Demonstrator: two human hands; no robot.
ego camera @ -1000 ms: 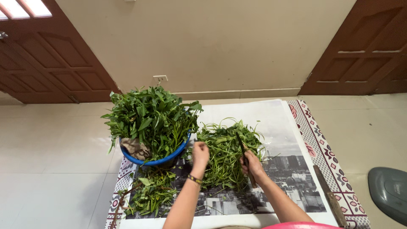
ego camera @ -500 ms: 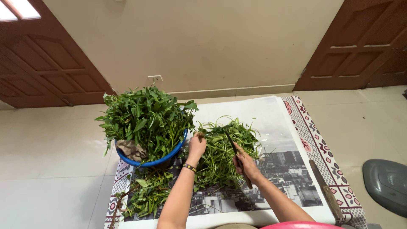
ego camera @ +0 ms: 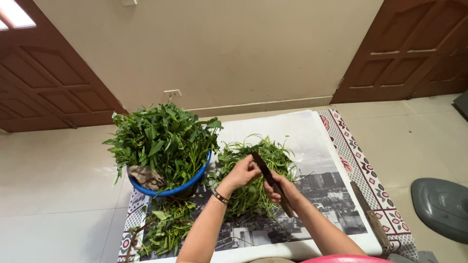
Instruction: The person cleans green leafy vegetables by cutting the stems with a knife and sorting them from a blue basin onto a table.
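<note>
Blue basin (ego camera: pixel 168 190), far left on the floor: heaped with leafy green stalks. Below it, loose trimmed leaves (ego camera: pixel 168 229) on a printed poster sheet (ego camera: pixel 312 141) spread over a patterned mat (ego camera: pixel 360 170). Centre: pile of split green stems (ego camera: pixel 258 160). Left hand (ego camera: pixel 242 174), grip closed, pinching stems above the pile, a beaded bracelet at the wrist. Right hand (ego camera: pixel 285 191), grip closed around a dark knife (ego camera: pixel 270 178), blade angled up-left toward the left hand. Far right: grey plastic object (ego camera: pixel 441 207) on the tiles.
</note>
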